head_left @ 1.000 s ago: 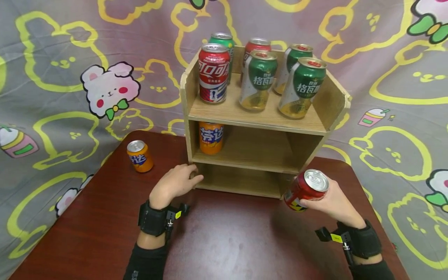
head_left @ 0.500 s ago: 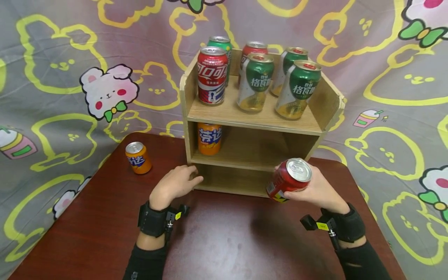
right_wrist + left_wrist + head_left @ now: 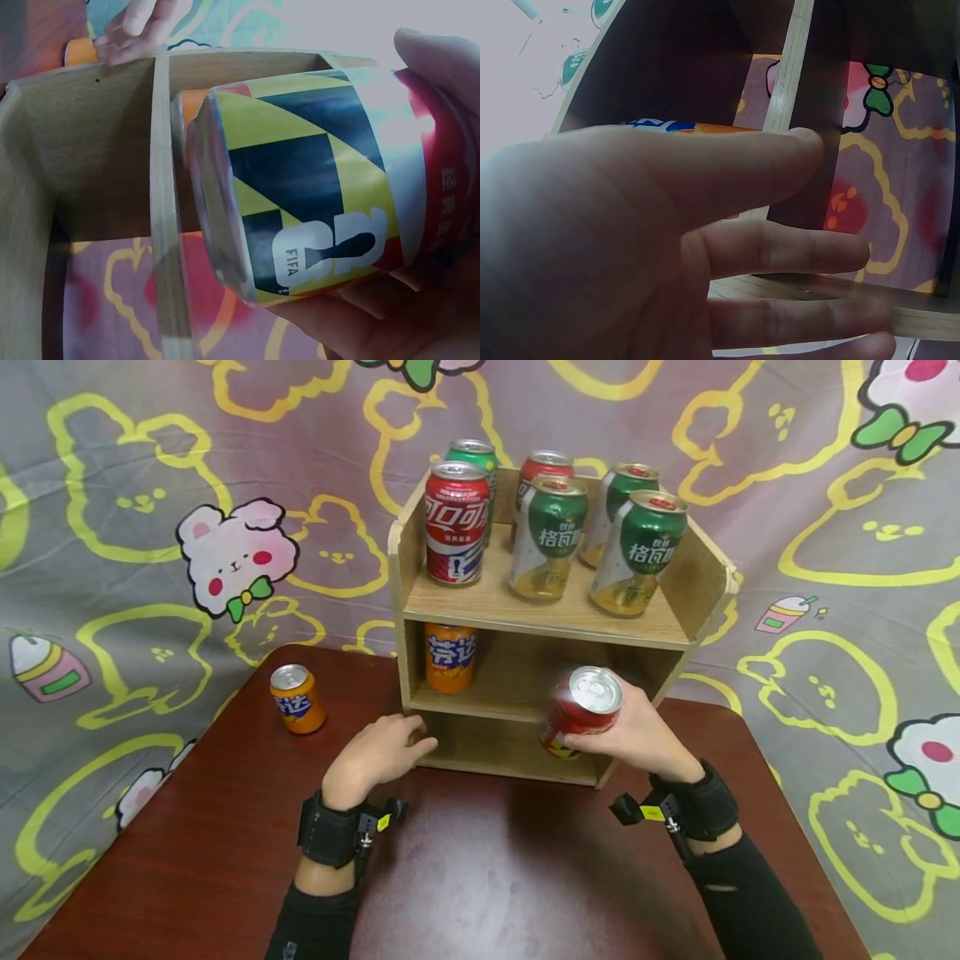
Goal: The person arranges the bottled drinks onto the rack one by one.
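Note:
My right hand [image 3: 633, 727] grips a red soda can [image 3: 576, 710], tilted, in front of the right half of the wooden shelf [image 3: 525, 717]. In the right wrist view, the can's black-and-yellow lower part [image 3: 300, 180] faces the compartments, thumb above and fingers beneath. My left hand [image 3: 378, 752] rests at the shelf's lower left edge and holds nothing; its fingers [image 3: 787, 251] stretch out loosely in the left wrist view. An orange Fanta can [image 3: 450, 658] stands at the left of the middle level. Another orange can [image 3: 300, 700] stands on the table, left of the shelf.
On the top level stand a red cola can [image 3: 456, 522], green-and-white cans [image 3: 550, 537] and, behind them, a green can [image 3: 480, 453] and a second red can [image 3: 546, 462]. The dark red table [image 3: 465, 877] extends in front. A patterned cloth [image 3: 337, 435] hangs behind.
My right hand has carried the red can leftward and up, from beside the shelf's right end to in front of its middle level. The left hand has stayed in place.

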A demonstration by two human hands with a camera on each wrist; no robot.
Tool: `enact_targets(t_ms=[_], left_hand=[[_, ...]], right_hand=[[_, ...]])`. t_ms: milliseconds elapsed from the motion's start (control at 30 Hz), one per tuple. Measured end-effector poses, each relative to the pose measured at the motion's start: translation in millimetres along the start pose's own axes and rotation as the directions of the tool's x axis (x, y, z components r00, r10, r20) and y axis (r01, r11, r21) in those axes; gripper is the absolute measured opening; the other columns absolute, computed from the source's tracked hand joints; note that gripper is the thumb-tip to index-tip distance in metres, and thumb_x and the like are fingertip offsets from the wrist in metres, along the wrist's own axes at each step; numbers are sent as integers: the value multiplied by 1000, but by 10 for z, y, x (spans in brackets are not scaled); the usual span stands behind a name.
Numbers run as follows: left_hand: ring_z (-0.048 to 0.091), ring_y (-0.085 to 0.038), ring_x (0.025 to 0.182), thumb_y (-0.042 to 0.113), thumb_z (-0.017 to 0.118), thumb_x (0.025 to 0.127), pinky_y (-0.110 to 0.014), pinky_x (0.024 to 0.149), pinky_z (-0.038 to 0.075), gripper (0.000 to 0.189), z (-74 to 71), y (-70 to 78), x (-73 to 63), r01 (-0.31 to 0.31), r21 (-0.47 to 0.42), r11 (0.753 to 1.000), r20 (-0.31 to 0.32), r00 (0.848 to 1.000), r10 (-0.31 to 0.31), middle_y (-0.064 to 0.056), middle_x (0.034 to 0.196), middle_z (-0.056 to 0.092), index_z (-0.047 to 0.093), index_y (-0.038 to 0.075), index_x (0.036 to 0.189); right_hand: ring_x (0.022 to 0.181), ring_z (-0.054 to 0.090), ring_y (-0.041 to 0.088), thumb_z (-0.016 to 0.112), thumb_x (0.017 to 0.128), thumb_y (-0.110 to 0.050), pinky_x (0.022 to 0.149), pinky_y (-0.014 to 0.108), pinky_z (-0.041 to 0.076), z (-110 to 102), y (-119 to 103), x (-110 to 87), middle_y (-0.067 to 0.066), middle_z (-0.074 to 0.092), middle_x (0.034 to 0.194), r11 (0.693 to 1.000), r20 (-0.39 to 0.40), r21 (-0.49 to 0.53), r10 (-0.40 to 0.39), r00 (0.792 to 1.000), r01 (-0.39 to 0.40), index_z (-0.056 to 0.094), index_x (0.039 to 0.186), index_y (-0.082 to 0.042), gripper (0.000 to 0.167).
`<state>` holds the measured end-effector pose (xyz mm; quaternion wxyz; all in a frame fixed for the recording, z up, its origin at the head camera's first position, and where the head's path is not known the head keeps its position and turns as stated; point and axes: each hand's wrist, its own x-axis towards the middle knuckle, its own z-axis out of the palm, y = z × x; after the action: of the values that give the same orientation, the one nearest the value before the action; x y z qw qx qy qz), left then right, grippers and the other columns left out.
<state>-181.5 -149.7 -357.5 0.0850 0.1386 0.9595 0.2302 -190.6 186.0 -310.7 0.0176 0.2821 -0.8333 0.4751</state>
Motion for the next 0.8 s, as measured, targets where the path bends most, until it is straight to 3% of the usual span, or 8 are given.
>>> enact_targets(t_ms=[300,600,800], left_hand=[[60,-25,97,37,55,96,-43,81,49,45,-1,-7,11,-8,8,1000,-12,1000,8,-14,115,60,57,4,127],[60,-23,93,37,55,95,-42,78,49,44,-16,-11,4,-7,0,1000,-15,1000,7,-14,114,61,57,5,126],[60,-22,93,38,55,95,-42,78,49,46,-16,-22,0,1,-2,1000,-11,1000,-1,-14,114,61,56,5,127]], right_hand=[[105,56,17,84,71,-19,91,39,45,104,-23,228,3,59,116,998,-24,20,52,998,-51,50,128,-11,67],[97,59,18,83,73,-28,84,40,48,198,-11,348,2,62,110,996,-34,32,83,996,-82,56,122,-13,58],[90,62,16,83,71,-35,79,37,50,281,-12,407,1,66,103,993,-68,-11,116,991,-117,62,115,-12,54]])
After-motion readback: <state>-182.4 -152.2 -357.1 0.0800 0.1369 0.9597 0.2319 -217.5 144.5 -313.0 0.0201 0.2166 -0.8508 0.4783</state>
